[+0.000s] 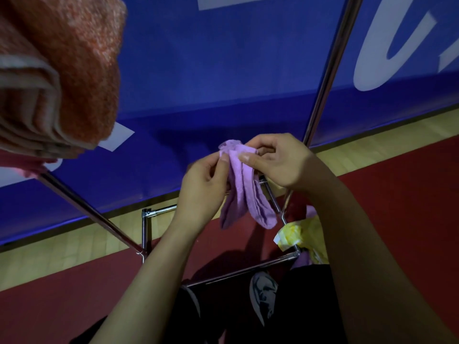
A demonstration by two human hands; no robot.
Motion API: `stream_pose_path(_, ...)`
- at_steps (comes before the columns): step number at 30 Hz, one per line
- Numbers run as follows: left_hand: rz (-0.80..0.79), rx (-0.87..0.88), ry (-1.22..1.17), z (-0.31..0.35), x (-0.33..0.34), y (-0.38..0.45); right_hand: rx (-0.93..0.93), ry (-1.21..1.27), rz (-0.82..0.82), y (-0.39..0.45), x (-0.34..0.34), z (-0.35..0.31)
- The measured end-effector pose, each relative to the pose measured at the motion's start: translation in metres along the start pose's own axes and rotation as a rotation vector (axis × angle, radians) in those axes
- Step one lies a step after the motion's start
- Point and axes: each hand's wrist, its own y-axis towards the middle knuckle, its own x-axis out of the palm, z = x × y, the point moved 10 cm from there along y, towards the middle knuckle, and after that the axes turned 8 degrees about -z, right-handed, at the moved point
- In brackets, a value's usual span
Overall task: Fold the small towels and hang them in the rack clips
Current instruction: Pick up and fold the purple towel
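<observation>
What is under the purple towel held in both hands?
Below the purple towel, pinched by left hand and right hand, run chrome rack bars over red floor. Any clip behind the cloth is hidden.

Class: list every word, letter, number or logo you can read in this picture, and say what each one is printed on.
"U": a large white letter on the blue banner, cut off at the right edge.
Other white shapes on the banner, top and left: cropped, unreadable.
White graphic on the black shirt: no readable words.
Purple towel, orange towel: no text.
</observation>
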Motion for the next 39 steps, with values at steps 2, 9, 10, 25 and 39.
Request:
stream_pose_path(2, 0.031, 0.04, 0.054, 0.006, 0.001, -0.003, 0.007, -0.041, 0.043, 0.0, -0.003, 0.002)
stream_pose_path(9, -0.095, 0.07, 0.05, 0.015, 0.018, -0.006, 0.045, 0.019, 0.118, 0.0, -0.008, 0.006)
stream_pose_path(10, -0.09, 0.076, 0.041, 0.016, 0.016, -0.007, 0.044, 0.068, 0.087, 0.0, -0.005, 0.005)
stream_pose_path(25, 0.079, 0.056, 0.15, 0.005, 0.004, -0.002, 0.11, -0.052, 0.093, -0.005, -0.003, -0.004)
stream_pose_path(39, -0.181, 0.025, 0.052, 0.004, 0.03, -0.002, 0.221, -0.123, 0.232, -0.01, -0.016, 0.008)
